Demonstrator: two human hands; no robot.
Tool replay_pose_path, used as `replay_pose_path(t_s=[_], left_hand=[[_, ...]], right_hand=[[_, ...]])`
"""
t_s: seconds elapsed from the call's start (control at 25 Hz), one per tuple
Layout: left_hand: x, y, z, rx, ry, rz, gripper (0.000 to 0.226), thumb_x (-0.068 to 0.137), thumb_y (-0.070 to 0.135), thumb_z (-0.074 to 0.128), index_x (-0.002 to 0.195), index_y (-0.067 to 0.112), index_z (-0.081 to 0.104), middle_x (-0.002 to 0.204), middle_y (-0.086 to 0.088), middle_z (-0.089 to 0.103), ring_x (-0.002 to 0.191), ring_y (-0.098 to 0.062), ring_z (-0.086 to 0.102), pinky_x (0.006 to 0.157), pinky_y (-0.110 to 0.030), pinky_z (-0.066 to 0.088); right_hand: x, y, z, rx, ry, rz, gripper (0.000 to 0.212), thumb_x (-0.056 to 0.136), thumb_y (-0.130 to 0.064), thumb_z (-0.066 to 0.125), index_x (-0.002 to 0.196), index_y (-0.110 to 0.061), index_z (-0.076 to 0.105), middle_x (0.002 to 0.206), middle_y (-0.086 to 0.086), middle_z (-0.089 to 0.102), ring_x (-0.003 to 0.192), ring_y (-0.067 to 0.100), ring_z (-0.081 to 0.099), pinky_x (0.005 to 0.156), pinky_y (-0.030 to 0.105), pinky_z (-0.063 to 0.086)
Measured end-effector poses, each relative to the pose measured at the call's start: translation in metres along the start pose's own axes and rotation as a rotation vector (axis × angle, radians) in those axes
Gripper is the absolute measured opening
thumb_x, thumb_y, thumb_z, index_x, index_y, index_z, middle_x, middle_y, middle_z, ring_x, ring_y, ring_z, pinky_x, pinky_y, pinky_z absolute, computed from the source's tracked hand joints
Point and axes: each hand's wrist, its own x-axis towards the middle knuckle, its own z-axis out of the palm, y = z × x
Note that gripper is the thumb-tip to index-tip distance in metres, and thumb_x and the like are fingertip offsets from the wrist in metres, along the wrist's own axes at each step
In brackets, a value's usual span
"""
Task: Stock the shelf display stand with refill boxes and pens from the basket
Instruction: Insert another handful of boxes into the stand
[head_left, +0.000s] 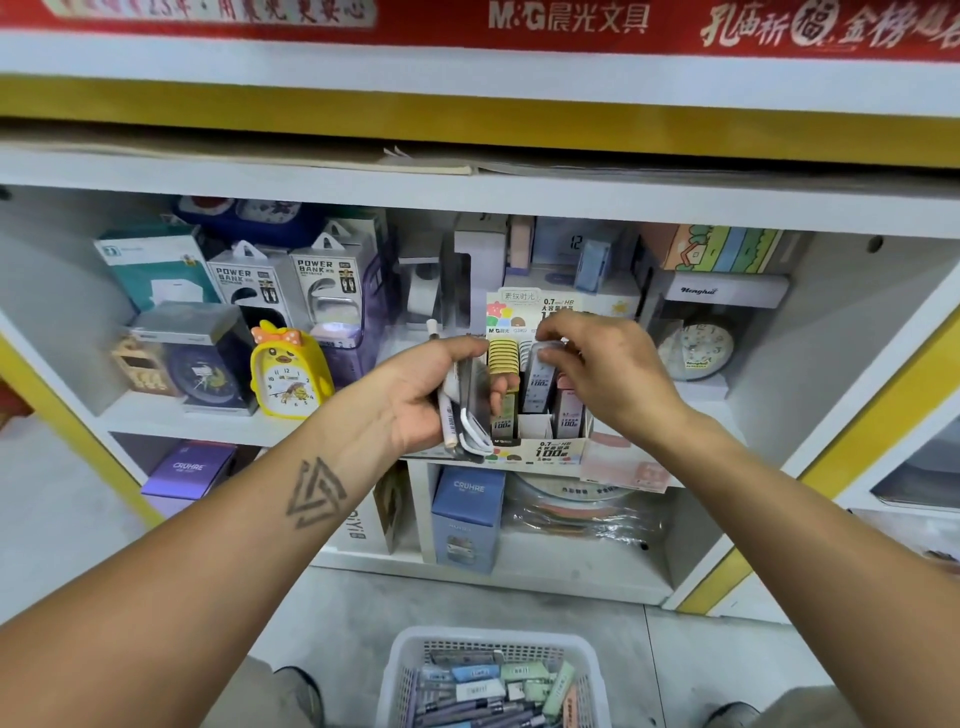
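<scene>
A cardboard display stand sits on the middle shelf, holding rows of yellow, grey and pink refill boxes. My right hand pinches the top of a grey refill box standing in the stand's middle row. Left of the stand, my left hand grips a bundle of refill boxes and white pens. On the floor below, a white mesh basket holds several pastel refill boxes and pens.
Alarm clocks, among them a yellow duck clock, and power bank boxes fill the shelf on the left. Another clock stands right of the stand. Blue and purple boxes sit on the shelf below. My shoes flank the basket.
</scene>
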Motion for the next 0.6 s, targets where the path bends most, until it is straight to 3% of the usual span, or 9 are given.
replay_pose_path(t_s=[0.32, 0.4, 0.52, 0.6], left_hand=[[-0.004, -0.005, 0.003, 0.033, -0.035, 0.009, 0.021, 0.096, 0.021, 0.061, 0.102, 0.001, 0.057, 0.085, -0.026, 0.069, 0.060, -0.028, 0.070, 0.053, -0.031, 0.059], [-0.004, -0.006, 0.007, 0.038, -0.052, 0.025, 0.022, 0.097, 0.020, 0.060, 0.107, 0.000, 0.060, 0.092, -0.029, 0.071, 0.069, -0.032, 0.073, 0.056, -0.035, 0.061], [-0.001, -0.008, 0.014, 0.028, -0.051, 0.066, 0.029, 0.098, 0.019, 0.057, 0.120, 0.001, 0.062, 0.107, -0.027, 0.071, 0.090, -0.034, 0.073, 0.072, -0.042, 0.062], [0.003, -0.008, 0.019, -0.019, -0.017, 0.100, 0.033, 0.098, 0.018, 0.058, 0.127, 0.001, 0.060, 0.116, -0.025, 0.068, 0.100, -0.035, 0.070, 0.078, -0.048, 0.060]], right_hand=[[0.000, 0.000, 0.015, -0.178, -0.159, 0.022, 0.018, 0.096, -0.016, 0.062, 0.108, -0.015, 0.075, 0.111, -0.001, 0.062, 0.106, 0.022, 0.055, 0.075, 0.032, 0.043], [0.004, -0.007, 0.010, 0.102, -0.120, 0.174, 0.017, 0.096, -0.017, 0.063, 0.109, -0.015, 0.075, 0.108, -0.001, 0.065, 0.099, 0.020, 0.059, 0.078, 0.032, 0.047], [0.006, -0.026, -0.007, 0.783, -0.212, 0.428, 0.028, 0.089, -0.030, 0.073, 0.114, -0.017, 0.069, 0.105, 0.003, 0.070, 0.089, 0.017, 0.066, 0.078, 0.028, 0.055], [0.002, -0.026, -0.018, 0.829, -0.331, 0.363, 0.051, 0.078, -0.040, 0.077, 0.123, -0.022, 0.061, 0.117, 0.004, 0.065, 0.097, 0.018, 0.065, 0.084, 0.030, 0.056]])
